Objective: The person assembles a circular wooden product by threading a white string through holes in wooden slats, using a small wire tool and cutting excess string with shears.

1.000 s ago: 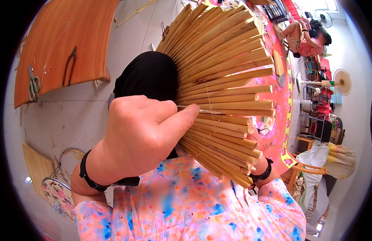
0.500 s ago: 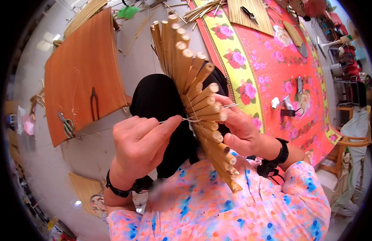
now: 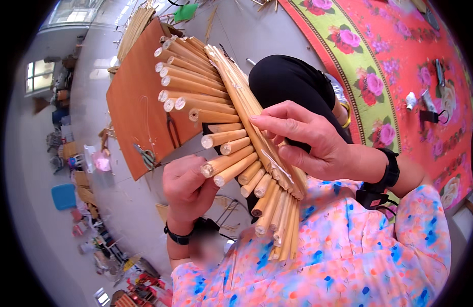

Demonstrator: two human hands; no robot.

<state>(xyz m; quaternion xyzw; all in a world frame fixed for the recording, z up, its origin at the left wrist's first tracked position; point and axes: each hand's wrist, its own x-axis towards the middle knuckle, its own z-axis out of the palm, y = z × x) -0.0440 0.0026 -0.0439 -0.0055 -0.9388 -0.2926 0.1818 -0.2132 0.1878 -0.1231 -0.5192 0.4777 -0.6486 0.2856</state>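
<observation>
Nearest, a floral shirt (image 3: pixel 318 240) showed at five o'clock from the fan of pale sticks (image 3: pixel 231 110), which stood mid-view above it. The right hand (image 3: pixel 305 134), at three, was loosely spread, its index fingertip against the bound side. The left hand (image 3: pixel 186 187), between seven and eight, was curled beside stick ends; whether it pinched anything could not be told. Beyond lay a black-clad knee (image 3: pixel 287 82) toward one, a brown board (image 3: pixel 125 97) toward ten bearing pliers (image 3: pixel 171 130) and green-handled scissors (image 3: pixel 146 157), and a red floral mat (image 3: pixel 410 94) past two.
</observation>
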